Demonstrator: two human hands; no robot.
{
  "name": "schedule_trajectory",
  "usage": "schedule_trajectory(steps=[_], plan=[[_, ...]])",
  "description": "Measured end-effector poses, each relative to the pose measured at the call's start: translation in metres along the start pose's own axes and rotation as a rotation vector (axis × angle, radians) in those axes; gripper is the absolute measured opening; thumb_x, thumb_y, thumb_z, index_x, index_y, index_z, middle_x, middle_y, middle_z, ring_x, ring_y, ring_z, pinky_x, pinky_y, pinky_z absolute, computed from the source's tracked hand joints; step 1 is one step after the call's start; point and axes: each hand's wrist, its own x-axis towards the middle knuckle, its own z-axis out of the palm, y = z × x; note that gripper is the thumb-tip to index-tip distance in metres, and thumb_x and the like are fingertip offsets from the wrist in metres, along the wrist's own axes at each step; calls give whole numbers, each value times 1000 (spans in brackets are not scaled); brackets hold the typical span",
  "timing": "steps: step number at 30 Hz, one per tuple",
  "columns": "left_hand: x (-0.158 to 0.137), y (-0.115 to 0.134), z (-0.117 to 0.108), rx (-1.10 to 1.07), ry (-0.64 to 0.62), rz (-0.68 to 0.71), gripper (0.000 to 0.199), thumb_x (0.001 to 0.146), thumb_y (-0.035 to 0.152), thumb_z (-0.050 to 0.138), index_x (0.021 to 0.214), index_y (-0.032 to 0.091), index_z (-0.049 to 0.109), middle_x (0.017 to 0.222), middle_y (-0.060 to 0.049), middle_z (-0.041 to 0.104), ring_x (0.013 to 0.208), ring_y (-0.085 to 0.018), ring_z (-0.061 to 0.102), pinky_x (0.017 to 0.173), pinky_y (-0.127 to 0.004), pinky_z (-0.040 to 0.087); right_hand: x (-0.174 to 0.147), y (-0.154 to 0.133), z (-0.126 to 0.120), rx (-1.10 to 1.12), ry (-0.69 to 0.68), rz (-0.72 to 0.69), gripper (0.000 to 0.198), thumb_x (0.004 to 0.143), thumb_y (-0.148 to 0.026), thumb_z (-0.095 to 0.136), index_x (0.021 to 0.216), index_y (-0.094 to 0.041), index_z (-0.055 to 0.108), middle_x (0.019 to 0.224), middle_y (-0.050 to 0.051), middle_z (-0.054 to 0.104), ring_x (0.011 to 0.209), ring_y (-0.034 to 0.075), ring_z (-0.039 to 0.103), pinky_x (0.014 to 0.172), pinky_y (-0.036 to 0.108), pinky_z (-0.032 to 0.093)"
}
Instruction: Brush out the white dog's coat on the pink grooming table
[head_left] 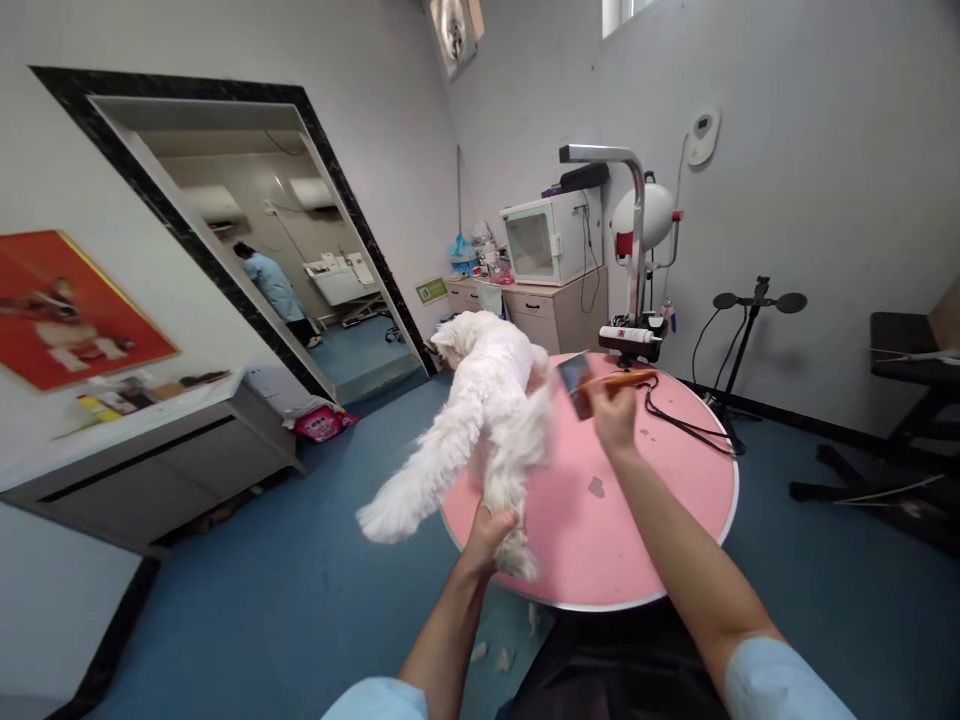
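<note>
A white dog [495,370] stands on the round pink table [637,510], its rear towards me and its fluffy tail hanging over the left edge. My left hand [490,532] is wrapped round the lower part of a hind leg, just above the paw. In my right hand [613,408] is a slicker brush [576,383] with an orange handle, its dark head slightly blurred. The brush is to the right of the dog's fluffy hind leg, with a small gap between them. Fur on that leg is smeared by motion.
A metal grooming arm [637,230] rises at the table's far edge, with a white spray can [627,334] at its base. A black cord [690,425] lies on the tabletop. Beyond the doorway, a person in light blue [271,285] bends over. A black stool [911,350] stands right.
</note>
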Motion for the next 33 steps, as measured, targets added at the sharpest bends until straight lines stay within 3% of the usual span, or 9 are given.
schedule_trajectory(steps=[2, 6, 10, 14, 18, 22, 27, 30, 33], plan=[[-1, 0, -1, 11, 3, 21, 74, 59, 43, 81, 124, 17, 57, 57, 1, 59, 46, -12, 52, 45, -22, 40, 5, -6, -3, 56, 71, -96, 36, 78, -55, 61, 84, -21, 50, 76, 2, 64, 67, 17, 63, 60, 30, 54], [-1, 1, 0, -64, -36, -29, 53, 60, 45, 80, 98, 15, 61, 52, 4, 53, 39, -8, 45, 38, -19, 34, -13, -8, 2, -10, -590, 2, 30, 72, -45, 71, 79, -20, 55, 72, 3, 66, 61, 18, 64, 57, 31, 55], [4, 8, 4, -188, -72, -60, 42, 55, 41, 83, 76, 16, 56, 46, 7, 43, 34, -4, 35, 33, -16, 27, -22, -2, 11, 127, -211, -90, 29, 74, -43, 69, 83, -22, 51, 81, 3, 67, 72, 19, 67, 68, 33, 57], [7, 17, 5, -259, -175, -146, 38, 58, 40, 81, 64, 18, 50, 40, 10, 31, 31, -2, 23, 32, -16, 21, -20, 0, 13, 35, -593, -7, 25, 75, -41, 69, 80, -21, 54, 72, 2, 65, 64, 18, 65, 62, 32, 56], [8, 21, 2, -290, -223, -197, 46, 55, 39, 81, 52, 19, 39, 37, 10, 25, 31, -1, 17, 30, -17, 19, -13, -4, 12, 81, -91, -183, 25, 79, -43, 63, 84, -22, 50, 77, 1, 63, 72, 17, 65, 69, 31, 55], [6, 17, -3, -330, -259, -243, 51, 59, 36, 75, 47, 21, 28, 35, 10, 15, 28, -1, 11, 27, -17, 11, -22, -3, 9, 14, -635, -105, 21, 78, -37, 67, 84, -21, 55, 76, 1, 64, 68, 17, 65, 66, 31, 55], [2, 12, -9, -400, -236, -173, 53, 63, 33, 71, 45, 21, 23, 39, 10, 14, 30, -1, 10, 26, -17, 15, -25, -1, 6, 46, -158, -231, 22, 80, -41, 63, 82, -22, 54, 86, 3, 65, 78, 18, 64, 76, 36, 54], [0, 8, -9, -441, -295, -185, 53, 67, 37, 69, 45, 21, 24, 37, 11, 13, 27, -1, 11, 25, -15, 16, -24, -3, 3, -8, -606, -174, 21, 79, -41, 66, 79, -22, 58, 88, 4, 66, 81, 20, 65, 77, 36, 54], [-3, 2, -7, -461, -247, -172, 52, 66, 37, 71, 46, 21, 26, 37, 11, 16, 27, -1, 12, 24, -15, 17, -20, -4, -1, -18, -348, -171, 24, 80, -44, 63, 76, -21, 57, 85, 5, 65, 82, 20, 64, 81, 38, 53]])
